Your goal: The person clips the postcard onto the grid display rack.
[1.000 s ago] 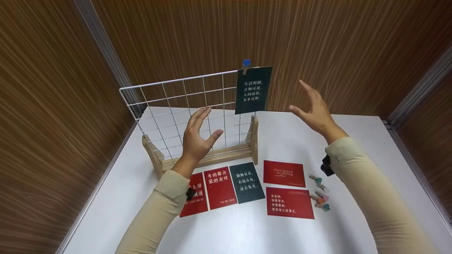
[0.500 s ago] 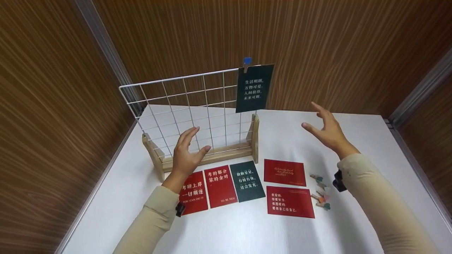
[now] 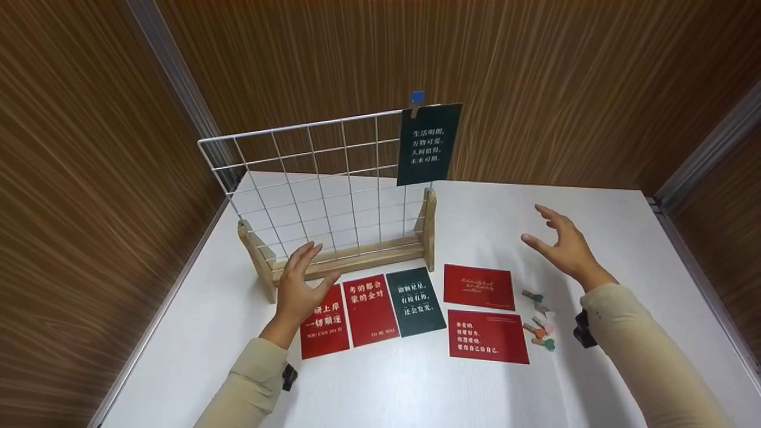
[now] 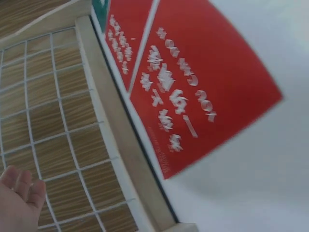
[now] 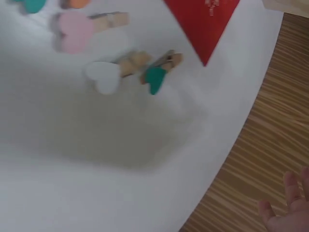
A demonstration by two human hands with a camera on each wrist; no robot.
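My left hand (image 3: 297,294) hovers above the left red card (image 3: 324,339) in front of the grid rack, holding nothing; its fingers are relaxed, the thumb apart. In the left wrist view, the fingertips (image 4: 23,183) show against the wire grid (image 4: 63,121). To the right, my right hand (image 3: 568,246) is in the air above the white table, fingers loosely bent and nothing between them. Below it lie several wooden clothespins with coloured hearts, such as a pink one (image 5: 75,31) and a white one (image 5: 105,76). A blue-heart clothespin (image 3: 417,98) clips a dark green card (image 3: 431,145) to the rack's top right corner.
The wire rack (image 3: 359,172) stands on a wooden base (image 3: 380,255) at the back left. Before it lie a middle red card (image 3: 371,318) and a green card (image 3: 416,309). Two more red cards, an upper one (image 3: 478,297) and a lower one (image 3: 487,351), lie further right. Wood-patterned walls (image 3: 535,77) enclose the table.
Both hands have come down and nearer to the person, the left drifting left and the right drifting right. The cards, clothespins and rack stay where they were.
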